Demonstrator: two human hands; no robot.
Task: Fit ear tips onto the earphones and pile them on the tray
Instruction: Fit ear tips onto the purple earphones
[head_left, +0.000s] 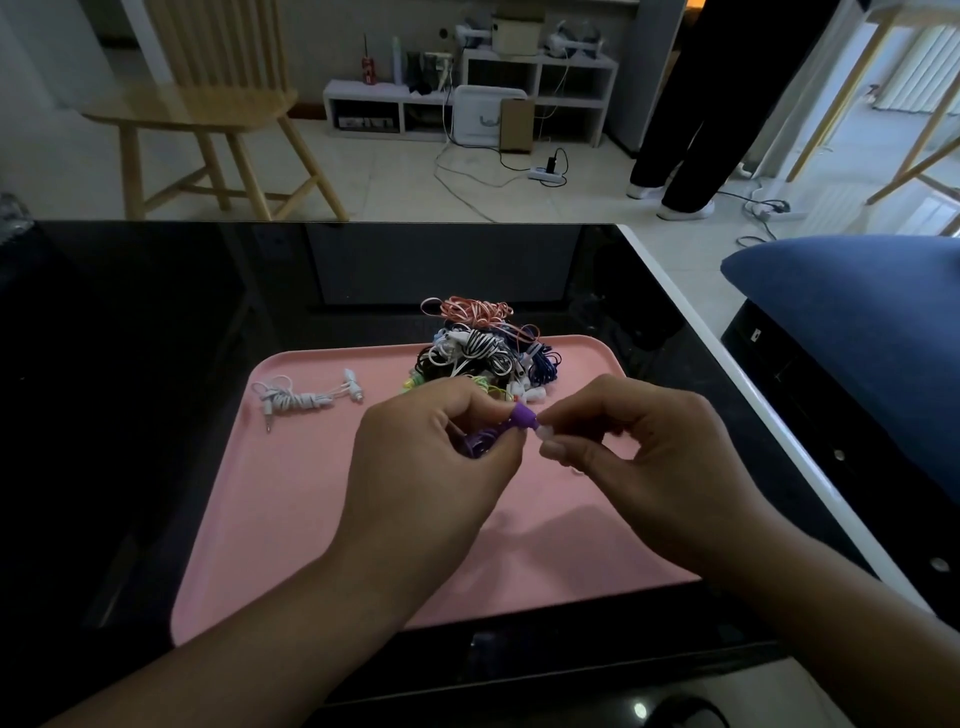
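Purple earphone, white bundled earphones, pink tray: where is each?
purple earphone (521, 417), head view, on its purple bud body.
white bundled earphones (293, 401), head view, on the wound cable.
pink tray (291, 499), head view, on its bare floor.

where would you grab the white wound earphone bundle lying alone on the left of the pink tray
Pinch the white wound earphone bundle across its thick coiled middle, coming straight down from above. It lies flat on the pink plastic tray, apart from the mixed pile; its loose earbud and plug ends would likely dangle or slip.
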